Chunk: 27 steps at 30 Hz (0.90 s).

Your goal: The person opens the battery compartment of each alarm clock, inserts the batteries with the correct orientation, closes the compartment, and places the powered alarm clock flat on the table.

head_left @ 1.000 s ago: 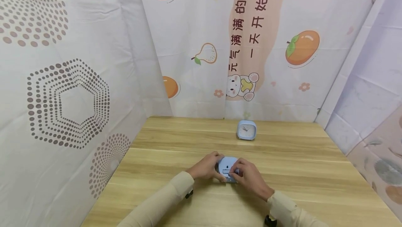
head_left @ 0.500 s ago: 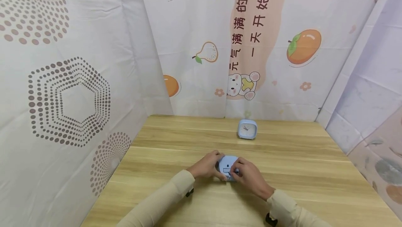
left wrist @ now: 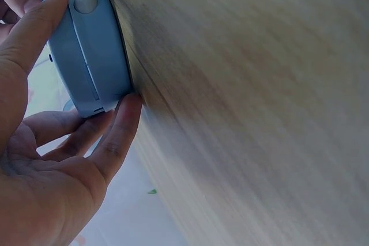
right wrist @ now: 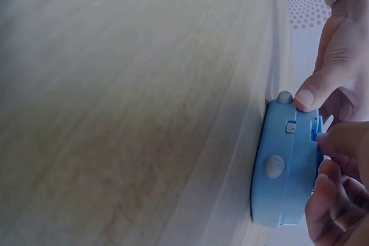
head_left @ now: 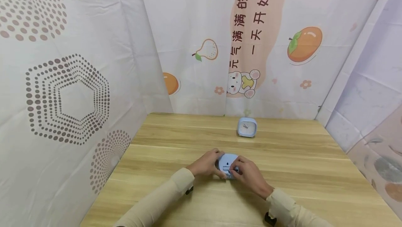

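Note:
A light-blue alarm clock point(head_left: 228, 158) lies face down on the table, its back turned up. My left hand point(head_left: 205, 165) grips its left side, thumb at the near edge and fingers round the far edge, as the left wrist view shows on the clock's side point(left wrist: 95, 56). Curled fingers of my right hand point(head_left: 250, 177) are at the battery compartment on the back. In the right wrist view the thumb and fingers point(right wrist: 337, 137) pinch at a small blue part there, seemingly the battery cover, largely hidden by them. White round feet point(right wrist: 275, 166) stick out from the clock's underside.
A second light-blue alarm clock point(head_left: 247, 127) stands upright farther back, its face toward me. The wood-grain table point(head_left: 176, 132) ends at printed curtains point(head_left: 194, 90) behind and at both sides. Dark wrist devices point(head_left: 270, 219) hang below both sleeves.
The whole head view has shifted slightly, with everything a little higher in the frame. Both hands keep their places on the clock; the right fingers move only slightly at its back.

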Each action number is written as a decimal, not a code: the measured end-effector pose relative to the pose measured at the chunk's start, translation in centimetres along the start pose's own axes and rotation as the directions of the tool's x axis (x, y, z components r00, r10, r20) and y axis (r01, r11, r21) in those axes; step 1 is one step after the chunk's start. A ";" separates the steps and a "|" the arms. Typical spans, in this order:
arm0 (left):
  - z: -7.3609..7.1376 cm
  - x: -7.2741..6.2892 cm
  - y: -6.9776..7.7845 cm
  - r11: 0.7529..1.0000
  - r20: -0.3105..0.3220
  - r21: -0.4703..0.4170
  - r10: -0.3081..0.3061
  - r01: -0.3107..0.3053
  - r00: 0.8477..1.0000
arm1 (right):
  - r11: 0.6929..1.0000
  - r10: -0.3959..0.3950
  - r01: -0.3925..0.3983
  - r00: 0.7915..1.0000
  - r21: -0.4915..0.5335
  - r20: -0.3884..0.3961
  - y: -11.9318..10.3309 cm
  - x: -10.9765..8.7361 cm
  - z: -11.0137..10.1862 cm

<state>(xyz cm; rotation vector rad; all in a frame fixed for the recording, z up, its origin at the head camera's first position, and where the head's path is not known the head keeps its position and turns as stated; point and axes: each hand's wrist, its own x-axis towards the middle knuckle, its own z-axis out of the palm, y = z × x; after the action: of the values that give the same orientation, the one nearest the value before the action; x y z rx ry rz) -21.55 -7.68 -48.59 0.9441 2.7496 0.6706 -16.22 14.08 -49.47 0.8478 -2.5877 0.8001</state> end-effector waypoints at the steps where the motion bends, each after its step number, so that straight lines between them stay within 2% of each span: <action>1: 0.0 0.0 0.0 1.000 0.000 0.002 0.001 -0.001 1.000 | 1.000 0.006 -0.006 1.000 0.000 -0.001 0.0 0.0 0.0; 9: 0.0 0.2 -0.2 1.000 0.007 -0.012 -0.008 0.008 1.000 | 0.995 0.075 -0.075 0.997 0.058 0.000 0.1 -0.1 0.2; 18: 0.1 0.1 -0.2 0.999 0.013 -0.032 -0.019 0.019 1.000 | 0.999 0.014 -0.014 1.000 0.030 -0.007 0.1 -0.1 0.1; 27: 0.0 0.1 -0.1 1.000 0.003 -0.021 -0.006 0.006 1.000 | 0.993 0.114 -0.115 0.993 0.031 0.021 -0.4 0.4 -0.3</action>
<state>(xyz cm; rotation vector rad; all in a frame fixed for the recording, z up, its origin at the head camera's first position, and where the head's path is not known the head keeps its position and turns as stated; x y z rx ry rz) -21.70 -7.65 -48.68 0.9313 2.7364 0.6952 -16.29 13.75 -48.90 0.7245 -2.6679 0.8712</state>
